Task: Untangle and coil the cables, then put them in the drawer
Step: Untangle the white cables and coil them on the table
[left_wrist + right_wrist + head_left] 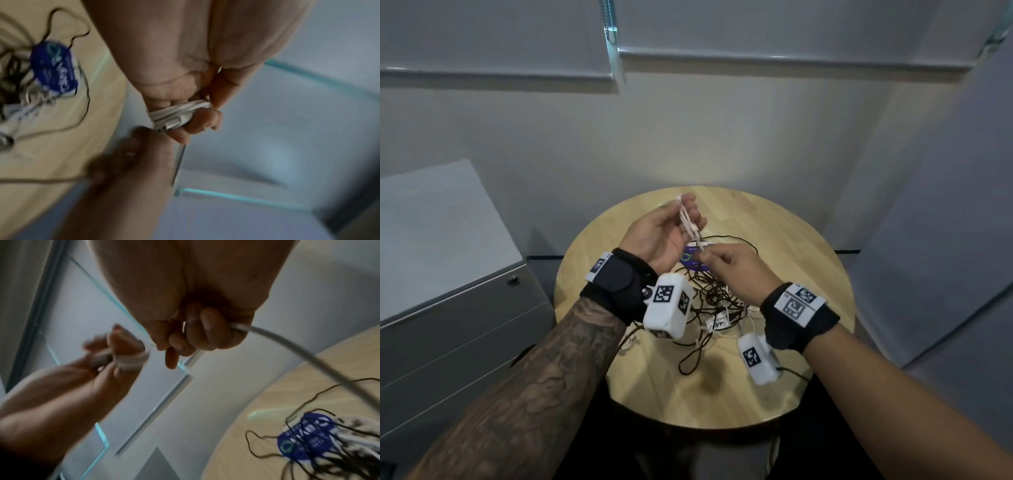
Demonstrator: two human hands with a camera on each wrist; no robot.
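A round wooden table [791, 240] is seen below, close to the person. On its middle a messy pile of black cables [709, 301] is spread, with some white cables mixed in. A round blue tag [693, 260] lies at the far side of the pile, and thin black loops are laid across it.

Just above the pile, the right hand [736, 274] is held up. Its fingers are curled tight around a white cable [693, 229]. In the right wrist view, the loose part of this cable is seen to run from the fist down toward the pile on the table.

A little farther away and higher, the left hand [664, 233] is held up with its palm turned to the person. Loops of the same white cable are wound around its fingers [207, 120] and are pinched there by the thumb. A plug end [174, 123] is tucked against the loops. The two hands are close together, and a short piece of white cable is stretched between them.

To the left of the table, a grey drawer cabinet [448, 308] is seen. Its drawers are closed. Behind the table, a pale wall is seen.
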